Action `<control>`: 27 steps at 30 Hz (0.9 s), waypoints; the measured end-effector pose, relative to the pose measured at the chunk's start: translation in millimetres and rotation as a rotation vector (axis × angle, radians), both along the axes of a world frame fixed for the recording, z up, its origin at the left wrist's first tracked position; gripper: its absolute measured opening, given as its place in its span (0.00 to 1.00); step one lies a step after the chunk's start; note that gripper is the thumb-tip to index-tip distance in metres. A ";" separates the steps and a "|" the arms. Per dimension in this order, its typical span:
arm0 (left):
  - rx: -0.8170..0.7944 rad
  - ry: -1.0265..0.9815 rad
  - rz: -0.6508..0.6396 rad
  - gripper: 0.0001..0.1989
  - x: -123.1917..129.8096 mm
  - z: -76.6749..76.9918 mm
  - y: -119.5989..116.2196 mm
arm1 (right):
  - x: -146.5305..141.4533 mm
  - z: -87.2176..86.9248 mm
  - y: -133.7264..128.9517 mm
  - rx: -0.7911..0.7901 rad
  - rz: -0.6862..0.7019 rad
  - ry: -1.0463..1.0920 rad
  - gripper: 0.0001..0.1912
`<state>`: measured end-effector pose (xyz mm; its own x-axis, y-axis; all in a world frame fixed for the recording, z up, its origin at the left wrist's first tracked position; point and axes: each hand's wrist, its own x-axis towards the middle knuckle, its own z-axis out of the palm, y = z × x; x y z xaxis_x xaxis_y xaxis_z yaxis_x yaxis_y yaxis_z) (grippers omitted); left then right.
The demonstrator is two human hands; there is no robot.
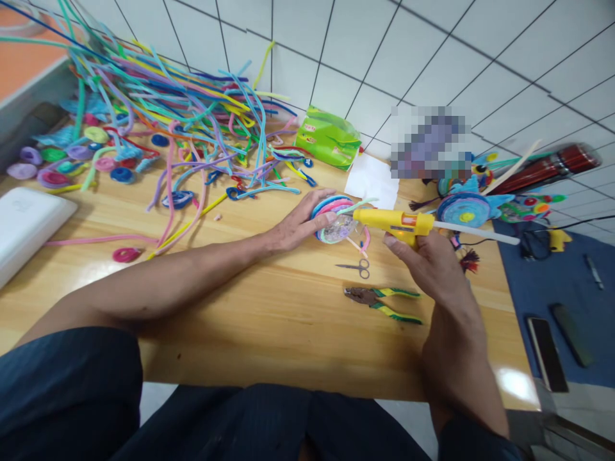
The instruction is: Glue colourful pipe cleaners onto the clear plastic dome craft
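My left hand [302, 225] grips the left side of a round craft piece [331, 206], wound in blue, pink and white pipe cleaner with a clear, shiny middle. A pale green pipe cleaner [361, 205] sticks out from its upper right. In my right hand [430, 262] is a yellow hot glue gun [394, 221], a white glue stick [480, 232] jutting from its back. The gun's nozzle points left and reaches the craft piece near my left thumb; whether it touches cannot be made out. Just below lie small scissors [358, 266] and pliers [382, 301] with green and yellow handles.
Loose pipe cleaners [192, 109] pile up at the back left, with coiled pieces [72, 153] nearby. A green packet [328, 137] and white paper [372, 179] lie by the tiled wall. A finished-looking round blue piece [464, 208], a red flask [552, 168] and a phone [546, 353] are at right.
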<state>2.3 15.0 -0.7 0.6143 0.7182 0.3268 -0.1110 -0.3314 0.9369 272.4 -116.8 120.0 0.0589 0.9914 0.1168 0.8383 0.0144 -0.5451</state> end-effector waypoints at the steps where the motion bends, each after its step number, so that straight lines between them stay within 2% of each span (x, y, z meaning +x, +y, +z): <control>1: -0.002 -0.002 0.001 0.38 -0.1 0.2 0.1 | 0.4 0.1 -0.2 -0.002 -0.004 -0.009 0.17; 15: 0.004 0.022 0.009 0.40 -0.4 5.4 -1.1 | -8.9 5.2 -0.1 0.006 0.023 -0.051 0.17; 27: 0.001 0.016 0.002 0.38 -0.6 0.1 0.7 | 0.3 3.1 -0.3 -0.002 -0.009 -0.033 0.19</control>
<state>1.7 15.7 -0.6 0.6178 0.7194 0.3175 -0.0953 -0.3323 0.9384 272.7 -117.1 123.2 0.0640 0.9911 0.1166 0.8560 0.0056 -0.5169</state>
